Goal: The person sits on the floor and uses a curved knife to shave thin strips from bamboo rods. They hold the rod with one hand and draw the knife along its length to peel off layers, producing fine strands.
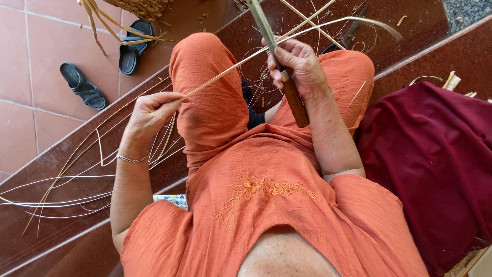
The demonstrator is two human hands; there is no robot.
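Observation:
My left hand point(154, 110) pinches a long thin pale cane strip point(230, 69) that runs up and to the right across my orange-clad knee. My right hand point(297, 61) is closed around a knife with a brown wooden handle point(296, 102), its blade point(261, 23) pointing upward. The strip passes under the thumb of my right hand, against the blade, and curves on to the upper right. A silver bracelet point(131, 159) sits on my left wrist.
Several loose cane strips point(77, 179) lie on the dark red steps at left. Two black sandals point(82, 85) rest on the tiled floor beside a woven basket point(141, 7). A maroon cloth point(435, 149) lies at right. Scissors point(353, 28) lie beyond my knee.

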